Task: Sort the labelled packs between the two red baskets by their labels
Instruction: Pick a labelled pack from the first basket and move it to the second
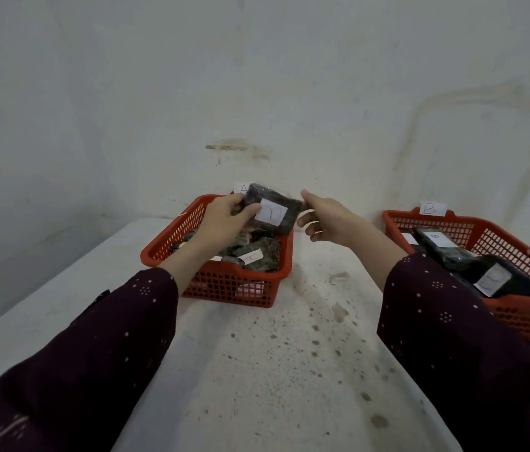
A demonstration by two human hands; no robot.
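Observation:
My left hand grips a dark pack by its left end and holds it above the left red basket, which carries a tag "A". The pack's white label reads like a turned "B". My right hand is at the pack's right edge, thumb above and fingers below, spread apart; contact is unclear. Several dark packs lie in the left basket, one labelled "A". The right red basket, tagged "B", holds dark packs, one labelled "B".
Both baskets stand on a white, speckled table pushed against a stained white wall. The table's left edge runs diagonally from the left basket toward the near left. A bare strip of table separates the baskets.

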